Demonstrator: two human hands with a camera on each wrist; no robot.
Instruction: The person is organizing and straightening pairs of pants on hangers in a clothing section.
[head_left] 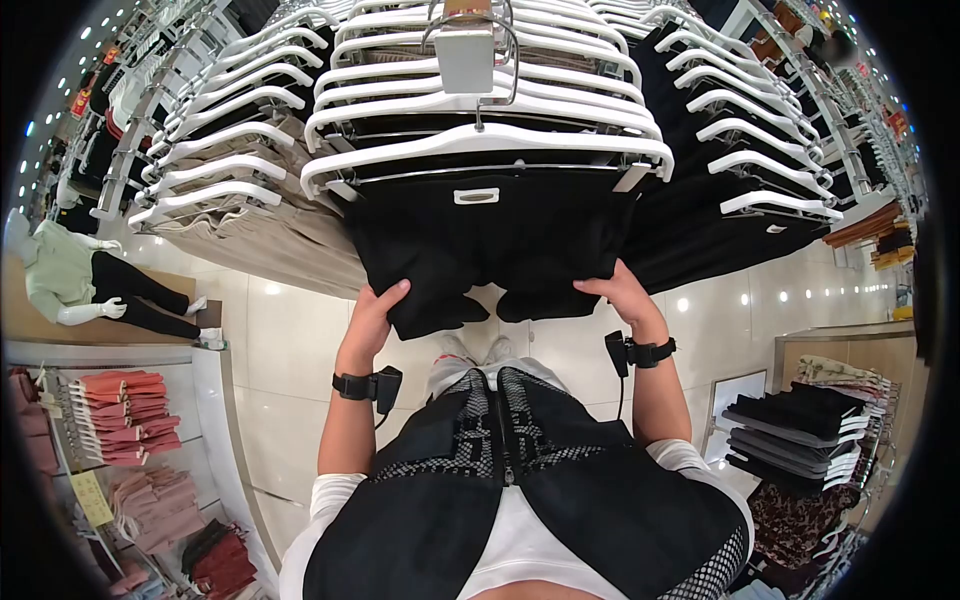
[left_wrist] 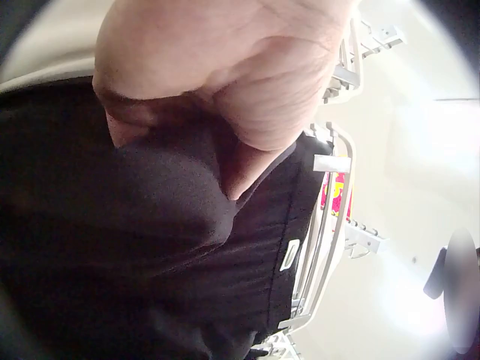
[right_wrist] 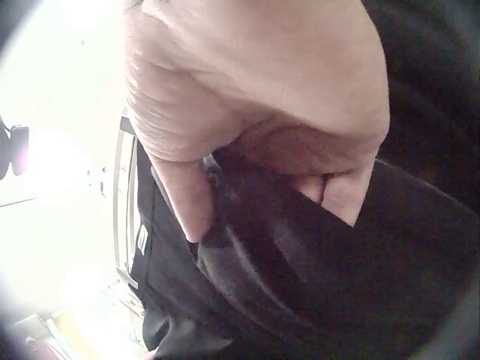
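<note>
Black trousers (head_left: 500,225) hang by clips from a white hanger (head_left: 490,140) at the front of the rack, a small white tag (head_left: 477,196) at the waistband. My left hand (head_left: 373,315) grips the fabric at the left leg, thumb on top and fingers tucked behind. On the other leg, my right hand (head_left: 630,297) pinches the cloth the same way. Close up in the left wrist view, the dark cloth (left_wrist: 172,187) bunches between thumb and fingers. The right wrist view shows a fold of cloth (right_wrist: 262,225) held between thumb and curled fingers.
Beige trousers (head_left: 270,235) hang on the left, more black trousers (head_left: 700,230) on the right. A metal rack hook with a white block (head_left: 466,62) stands above the hanger. Shelving with pink and red clothes (head_left: 130,410) is low left; folded dark garments (head_left: 790,430) are low right. A mannequin (head_left: 75,270) sits far left.
</note>
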